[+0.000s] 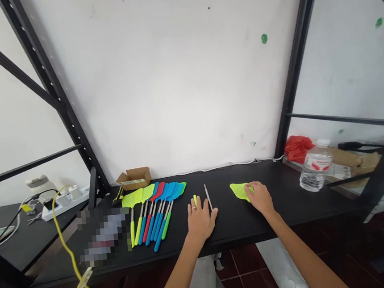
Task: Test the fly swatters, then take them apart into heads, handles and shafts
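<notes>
Resting on the black table (291,207), your left hand (200,221) is lying palm down, its fingers extended and slightly apart. A yellow-green handle (195,200) is showing between them; most of it is hiding beneath the hand, so you cannot tell whether the palm is pressing it. A metal rod (208,197) is lying just beside your thumb. Your right hand (262,198) is holding the right edge of a yellow-green swatter head (239,191) with narrow fingers, which are covering that edge. Both your forearms are running out of view below.

Label check: the bottle (315,169) at far right is carrying a red-and-white label (317,162); its lettering is appearing too small to read. Print on the white sticker (341,170) behind is likewise staying illegible. At left, pixel blocks are masking an object (102,237) near the row of swatters (151,229), whose shafts are partly overlapping.
</notes>
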Motion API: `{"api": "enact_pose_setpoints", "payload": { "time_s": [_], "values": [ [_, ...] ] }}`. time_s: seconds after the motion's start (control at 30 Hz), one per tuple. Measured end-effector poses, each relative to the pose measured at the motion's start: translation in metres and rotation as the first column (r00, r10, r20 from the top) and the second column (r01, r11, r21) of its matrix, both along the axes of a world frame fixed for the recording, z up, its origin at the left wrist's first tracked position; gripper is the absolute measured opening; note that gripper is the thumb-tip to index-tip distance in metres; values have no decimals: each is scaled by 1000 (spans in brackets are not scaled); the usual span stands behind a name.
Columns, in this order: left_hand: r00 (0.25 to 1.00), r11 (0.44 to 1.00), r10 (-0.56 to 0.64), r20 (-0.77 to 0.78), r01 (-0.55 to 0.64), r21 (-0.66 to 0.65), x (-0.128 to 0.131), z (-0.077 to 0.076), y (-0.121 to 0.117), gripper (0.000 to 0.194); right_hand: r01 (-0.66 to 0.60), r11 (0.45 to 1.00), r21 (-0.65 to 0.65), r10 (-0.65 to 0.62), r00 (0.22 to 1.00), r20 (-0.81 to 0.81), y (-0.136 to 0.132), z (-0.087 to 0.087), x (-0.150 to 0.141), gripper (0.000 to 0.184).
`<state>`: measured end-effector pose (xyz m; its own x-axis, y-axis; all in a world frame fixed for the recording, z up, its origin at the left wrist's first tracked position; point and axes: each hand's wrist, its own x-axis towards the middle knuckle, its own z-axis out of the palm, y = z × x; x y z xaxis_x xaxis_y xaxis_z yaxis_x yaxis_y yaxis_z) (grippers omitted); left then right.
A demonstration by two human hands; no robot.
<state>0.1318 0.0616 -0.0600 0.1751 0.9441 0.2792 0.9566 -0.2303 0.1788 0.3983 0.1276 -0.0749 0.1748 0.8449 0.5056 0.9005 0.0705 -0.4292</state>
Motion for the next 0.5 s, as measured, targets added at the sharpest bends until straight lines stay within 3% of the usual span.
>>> {"api": "enact_pose_setpoints", "payload": {
  "time_s": [0.17, 0.27, 0.37, 0.5],
  "values": [
    [1000, 1000, 8, 8, -8, 4, 7, -3, 11, 65, 4, 1000, 15, -5, 1000, 21, 0, 1, 1, 37],
    [998, 998, -60, 18, 60, 16, 6, -3, 11, 58, -18, 996, 87, 11, 997, 82, -9, 8, -10, 33],
    [996, 995, -93, 10, 92, 32, 6, -5, 10, 50, -177, 972, 155, 153, 976, 156, -23, 17, -36, 30],
    [998, 994, -61, 11, 60, 91, 7, -11, 8, 49, -459, 888, 30, 444, 873, 203, -35, 20, -84, 31]
  ]
}}
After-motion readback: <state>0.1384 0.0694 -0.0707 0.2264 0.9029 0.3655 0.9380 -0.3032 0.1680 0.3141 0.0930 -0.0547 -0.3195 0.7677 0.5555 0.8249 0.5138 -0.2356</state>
